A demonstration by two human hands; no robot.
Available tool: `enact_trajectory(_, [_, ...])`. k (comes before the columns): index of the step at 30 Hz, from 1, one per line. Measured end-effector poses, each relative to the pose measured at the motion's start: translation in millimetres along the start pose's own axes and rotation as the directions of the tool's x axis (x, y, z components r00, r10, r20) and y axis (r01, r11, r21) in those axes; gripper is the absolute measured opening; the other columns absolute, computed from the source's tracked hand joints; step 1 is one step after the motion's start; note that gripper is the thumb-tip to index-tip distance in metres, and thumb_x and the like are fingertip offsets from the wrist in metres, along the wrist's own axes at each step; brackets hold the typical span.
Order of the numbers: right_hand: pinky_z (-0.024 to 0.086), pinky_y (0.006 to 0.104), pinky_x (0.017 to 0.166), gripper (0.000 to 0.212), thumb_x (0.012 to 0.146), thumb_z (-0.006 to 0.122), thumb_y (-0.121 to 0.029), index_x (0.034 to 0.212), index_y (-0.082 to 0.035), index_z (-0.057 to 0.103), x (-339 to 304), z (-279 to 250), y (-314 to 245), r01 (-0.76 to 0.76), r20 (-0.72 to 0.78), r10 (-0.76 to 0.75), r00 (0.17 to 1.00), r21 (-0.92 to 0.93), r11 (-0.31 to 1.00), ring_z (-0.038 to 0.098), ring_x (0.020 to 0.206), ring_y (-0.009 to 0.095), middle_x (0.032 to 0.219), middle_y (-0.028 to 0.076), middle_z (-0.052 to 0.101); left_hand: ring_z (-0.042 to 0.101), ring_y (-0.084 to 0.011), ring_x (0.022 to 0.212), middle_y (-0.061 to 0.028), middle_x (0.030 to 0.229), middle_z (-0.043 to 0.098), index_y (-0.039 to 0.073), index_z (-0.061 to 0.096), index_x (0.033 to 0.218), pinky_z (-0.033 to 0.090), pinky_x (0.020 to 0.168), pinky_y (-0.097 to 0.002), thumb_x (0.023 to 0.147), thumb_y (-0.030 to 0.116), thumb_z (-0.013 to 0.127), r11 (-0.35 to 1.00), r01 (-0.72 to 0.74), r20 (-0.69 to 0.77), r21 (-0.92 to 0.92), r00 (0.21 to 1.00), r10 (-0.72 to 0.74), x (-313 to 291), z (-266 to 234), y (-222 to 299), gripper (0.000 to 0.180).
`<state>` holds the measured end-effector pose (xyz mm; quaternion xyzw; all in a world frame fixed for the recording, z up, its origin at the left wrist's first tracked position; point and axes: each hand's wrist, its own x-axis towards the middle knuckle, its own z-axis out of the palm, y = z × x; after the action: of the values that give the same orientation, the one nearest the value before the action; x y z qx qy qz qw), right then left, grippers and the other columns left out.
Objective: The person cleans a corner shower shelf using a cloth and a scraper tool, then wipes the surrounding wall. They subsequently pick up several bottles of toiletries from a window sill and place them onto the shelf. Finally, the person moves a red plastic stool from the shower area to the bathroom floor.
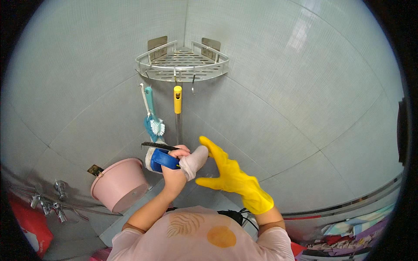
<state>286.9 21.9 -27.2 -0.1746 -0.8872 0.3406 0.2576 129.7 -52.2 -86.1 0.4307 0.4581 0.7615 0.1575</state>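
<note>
My bare left hand [173,172] is closed around a bunch of things in front of my chest. Among them is a blue-handled scrub brush [159,160] with pale bristles along its left side. A narrow black strip-like tool [157,145] sticks out above it, its kind unclear. A crumpled pale pink cloth [193,163] bulges from the right of that hand. My right hand [230,174] wears a yellow rubber glove. Its thumb and fingers are spread apart beside the cloth, the upper fingers meeting or overlapping the cloth's edge.
A metal corner shelf [183,74] with hooks is fixed to the tiled walls. From it hang a teal brush [150,102] and a yellow-handled tool [177,100]. A pink bucket [119,185] hangs at the left, near metal taps [48,204]. Folded fabrics [357,230] lie at the lower right.
</note>
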Motion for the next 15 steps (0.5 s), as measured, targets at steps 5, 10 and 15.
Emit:
enact_trajectory(5, [0.046, 0.0366, 0.085, 0.052, 0.071, 0.076, -0.014, 0.119, -0.008, 0.056, 11, 20, 25, -0.207, -0.047, 0.211, 0.976, 0.085, 0.975, 0.058, 0.101, 0.030, 0.112, 0.010, 0.061, 0.047, -0.0094, 0.076, -0.0075, 0.095, 0.053, 0.008, 0.048, 0.085, 0.040, 0.070, -0.0229, 0.062, -0.006, 0.074, 0.999, -0.044, 0.045, -0.010, 0.998, 0.045, 6, -12, 4, 0.037])
enact_trajectory(10, [0.046, 0.0265, 0.070, 0.028, 0.075, 0.074, -0.015, 0.095, -0.003, 0.059, 8, -9, 32, -0.336, 0.029, 0.393, 0.919, 0.582, 0.741, 0.055, 0.073, 0.011, 0.081, 0.005, 0.061, 0.041, -0.0057, 0.064, -0.0049, 0.093, 0.052, 0.006, 0.054, 0.087, 0.036, 0.060, -0.0197, 0.066, -0.006, 0.071, 0.983, -0.039, 0.079, 0.181, 0.997, 0.025, 19, -43, 11, 0.030])
enact_trajectory(15, [0.045, 0.0263, 0.065, 0.027, 0.077, 0.073, -0.018, 0.092, -0.003, 0.058, 17, -5, 27, -0.203, -0.491, 0.300, 0.818, 0.241, 0.949, 0.055, 0.071, 0.012, 0.076, 0.004, 0.057, 0.041, -0.0053, 0.062, -0.0021, 0.095, 0.052, 0.006, 0.061, 0.084, 0.035, 0.056, -0.0198, 0.073, 0.003, 0.073, 0.955, -0.021, 0.037, 0.295, 0.999, 0.011, 8, -36, 22, 0.017])
